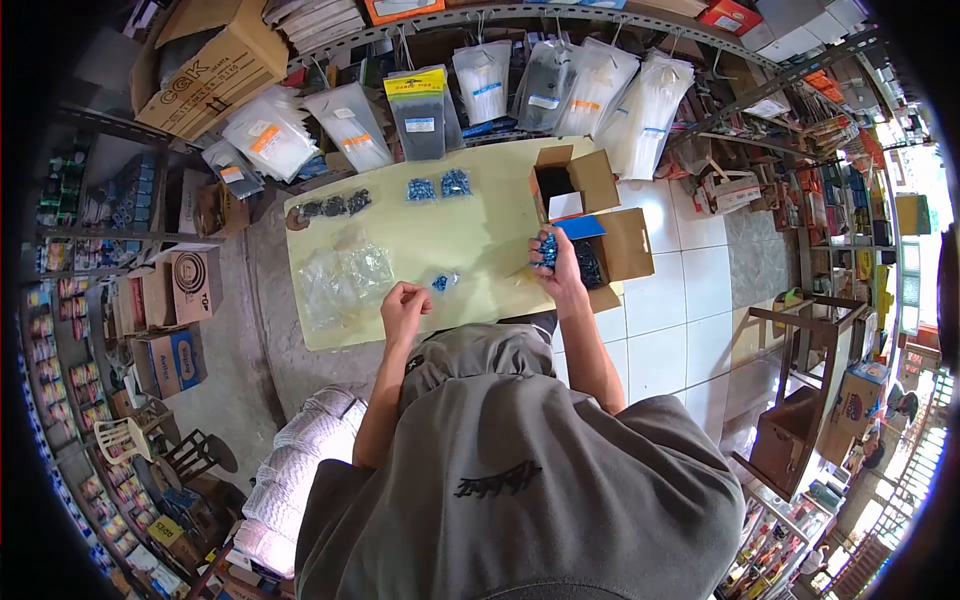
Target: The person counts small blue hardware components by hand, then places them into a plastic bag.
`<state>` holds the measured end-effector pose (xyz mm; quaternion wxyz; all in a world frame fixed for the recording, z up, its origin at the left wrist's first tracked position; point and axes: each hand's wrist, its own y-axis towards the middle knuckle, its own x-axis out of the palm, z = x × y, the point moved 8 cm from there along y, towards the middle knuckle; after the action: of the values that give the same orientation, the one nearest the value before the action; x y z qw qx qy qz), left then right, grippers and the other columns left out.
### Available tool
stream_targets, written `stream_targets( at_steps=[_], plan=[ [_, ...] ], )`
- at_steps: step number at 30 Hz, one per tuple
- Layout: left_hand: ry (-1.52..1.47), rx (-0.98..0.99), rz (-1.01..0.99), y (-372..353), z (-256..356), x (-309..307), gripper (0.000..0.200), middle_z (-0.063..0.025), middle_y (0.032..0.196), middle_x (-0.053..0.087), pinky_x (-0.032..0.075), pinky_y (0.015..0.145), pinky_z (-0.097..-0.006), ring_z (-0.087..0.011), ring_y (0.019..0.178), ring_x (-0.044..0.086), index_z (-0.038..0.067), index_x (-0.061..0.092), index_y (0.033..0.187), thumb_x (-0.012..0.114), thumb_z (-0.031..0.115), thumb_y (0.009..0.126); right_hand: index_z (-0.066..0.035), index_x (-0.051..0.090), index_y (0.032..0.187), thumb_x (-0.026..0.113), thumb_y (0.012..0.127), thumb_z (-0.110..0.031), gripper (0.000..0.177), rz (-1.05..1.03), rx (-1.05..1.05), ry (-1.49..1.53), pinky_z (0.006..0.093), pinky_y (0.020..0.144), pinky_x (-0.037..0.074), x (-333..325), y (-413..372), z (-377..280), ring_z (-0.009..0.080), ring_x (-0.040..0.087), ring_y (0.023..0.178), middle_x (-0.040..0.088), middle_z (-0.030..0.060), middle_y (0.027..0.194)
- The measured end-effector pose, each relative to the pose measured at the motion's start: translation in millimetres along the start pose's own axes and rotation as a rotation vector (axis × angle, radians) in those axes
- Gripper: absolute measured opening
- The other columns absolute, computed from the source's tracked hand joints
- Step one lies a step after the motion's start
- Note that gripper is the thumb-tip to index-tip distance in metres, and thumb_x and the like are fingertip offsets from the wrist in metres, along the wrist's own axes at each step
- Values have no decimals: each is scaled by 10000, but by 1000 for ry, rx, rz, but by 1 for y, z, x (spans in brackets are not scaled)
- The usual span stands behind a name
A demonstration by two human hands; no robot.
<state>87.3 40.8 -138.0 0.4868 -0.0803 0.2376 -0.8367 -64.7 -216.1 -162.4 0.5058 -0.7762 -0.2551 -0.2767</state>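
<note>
My right hand [566, 272] is closed around a handful of small shiny blue pieces [545, 250], right at the near side of the open cardboard boxes. My left hand [404, 308] has its fingers curled together over the near part of the table; I cannot tell what, if anything, is pinched in them. Just right of its fingertips lies a small clear plastic bag [452, 280] with a few blue pieces [439, 283] on it. Farther back are two filled bags of blue pieces [455, 182]. Clear empty-looking plastic bags [345, 270] spread to the left of my hands.
The pale yellow table [490, 225] carries dark bagged parts [335, 205] at back left. Two open cardboard boxes [627, 240] stand at its right edge. Packs of cable ties [418, 115] hang along the back. White rolls [300, 470] stand on the floor at left.
</note>
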Motion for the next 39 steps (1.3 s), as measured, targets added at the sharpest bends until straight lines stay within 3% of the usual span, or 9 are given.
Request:
stream_targets(
  at_steps=[10,12,13,14,16,17,24,31,39],
  plan=[
    [-2,10,-8,1,1,1,91,-77,709,622,507,591,-258,-135,627,605,-12,581,827,613,73,839,-42,612,825,613,822,-241,200,263,-120,-689,267,319,268,1,82,2,139,479,448,531,42,639],
    [-11,22,-8,2,0,-1,92,-77,706,621,506,592,-257,-134,626,603,-15,579,829,610,71,840,-31,651,819,629,810,-266,237,457,-226,-1000,272,331,323,6,84,-14,131,504,460,546,32,635],
    [-16,18,-9,2,-1,-1,92,-78,708,622,505,591,-256,-133,623,601,-17,576,831,609,69,840,-28,685,821,649,786,-277,254,458,-236,-1161,347,392,440,11,86,-19,213,593,501,613,82,645],
    [-23,14,-12,1,-2,-1,92,-79,710,622,504,590,-255,-132,621,598,-18,574,832,608,67,840,-28,685,821,649,786,-277,254,452,-237,-1163,347,392,440,6,93,-16,213,593,501,613,82,645],
    [-32,19,-3,0,-2,-1,92,-79,713,623,503,590,-254,-130,619,596,-19,571,837,608,66,840,-48,708,806,613,781,-284,255,412,-844,-1674,415,560,538,27,99,-26,345,662,645,655,172,653],
    [-37,17,1,0,-3,-2,90,-78,716,623,503,592,-255,-130,622,598,-17,572,839,609,65,840,-52,686,782,614,777,-255,215,405,-850,-1785,460,582,532,25,104,-22,379,641,656,647,202,713],
    [-55,-18,36,-1,-1,-1,76,-76,731,626,511,604,-258,-134,635,609,-8,577,837,609,60,841,-94,620,742,641,785,-220,135,257,-1362,-1934,413,503,513,19,83,7,310,611,611,602,101,764],
    [-31,-62,48,2,-2,-5,87,-74,754,628,512,609,-254,-132,643,614,-2,585,837,619,78,848,-96,590,865,615,843,-194,104,166,-1358,-1935,453,761,481,21,60,14,336,551,908,562,122,981],
    [-63,-58,60,8,-2,-6,93,-77,764,635,519,602,-249,-141,653,636,-18,591,845,625,67,854,-88,582,930,575,877,-203,127,162,-1255,-2054,468,817,452,20,66,17,331,527,976,552,121,1063]
  ],
)
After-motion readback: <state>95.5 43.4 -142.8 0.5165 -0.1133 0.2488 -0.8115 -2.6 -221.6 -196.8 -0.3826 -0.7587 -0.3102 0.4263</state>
